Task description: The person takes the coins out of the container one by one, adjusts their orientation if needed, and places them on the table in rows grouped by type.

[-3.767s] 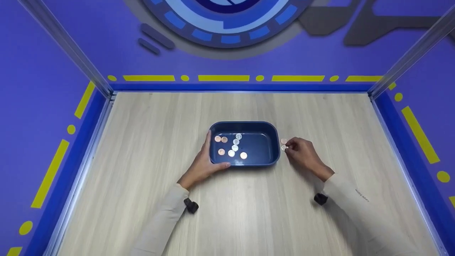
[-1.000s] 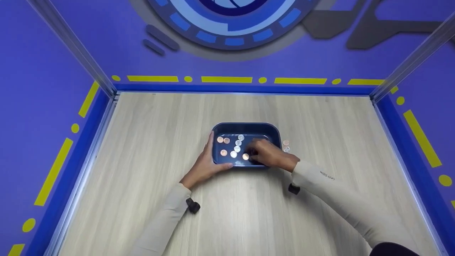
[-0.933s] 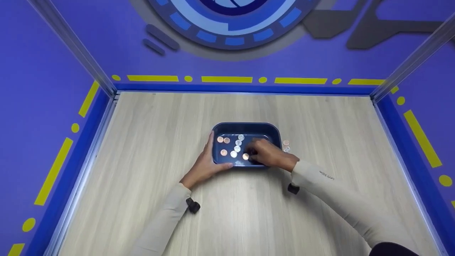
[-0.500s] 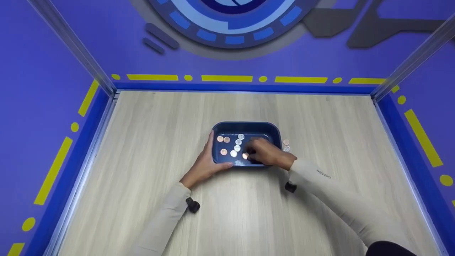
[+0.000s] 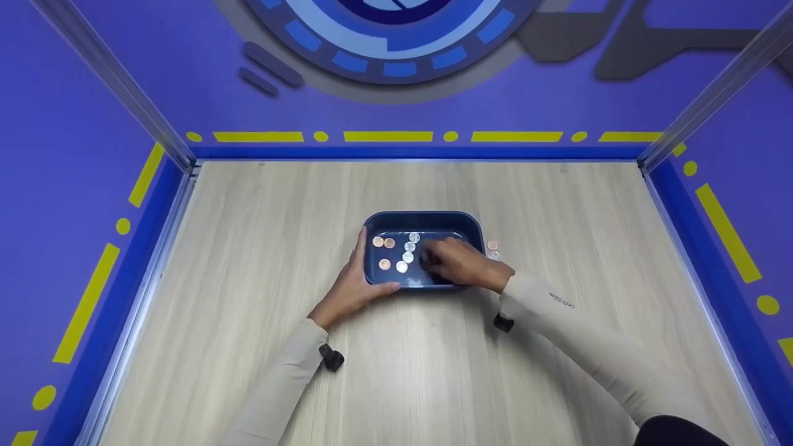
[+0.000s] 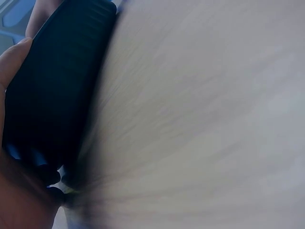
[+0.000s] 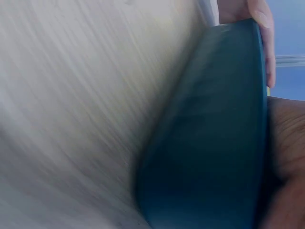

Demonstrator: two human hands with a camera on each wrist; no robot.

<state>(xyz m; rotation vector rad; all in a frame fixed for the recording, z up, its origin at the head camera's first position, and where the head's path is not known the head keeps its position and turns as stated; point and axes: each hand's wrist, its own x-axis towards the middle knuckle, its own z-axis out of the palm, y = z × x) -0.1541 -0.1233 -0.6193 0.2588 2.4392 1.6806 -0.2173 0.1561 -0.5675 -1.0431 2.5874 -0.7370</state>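
One blue box (image 5: 455, 221) sits against the left fingers (image 5: 360, 245). Inside, left of the right fingers (image 5: 440, 249), three copper coins (image 5: 385, 264) and four silver coins (image 5: 407, 257) show; outside, to their right, one copper coin (image 5: 492, 245) and one silver coin (image 5: 493, 255).

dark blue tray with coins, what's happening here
A person's left hand holds the near left corner of the dark blue rectangular tray. The right hand is inside it; whatever it touches is hidden. Three round copper-coloured coins and four silver-coloured coins show in the tray; a copper coin and a silver coin lie on the light wood-grain table to its right.
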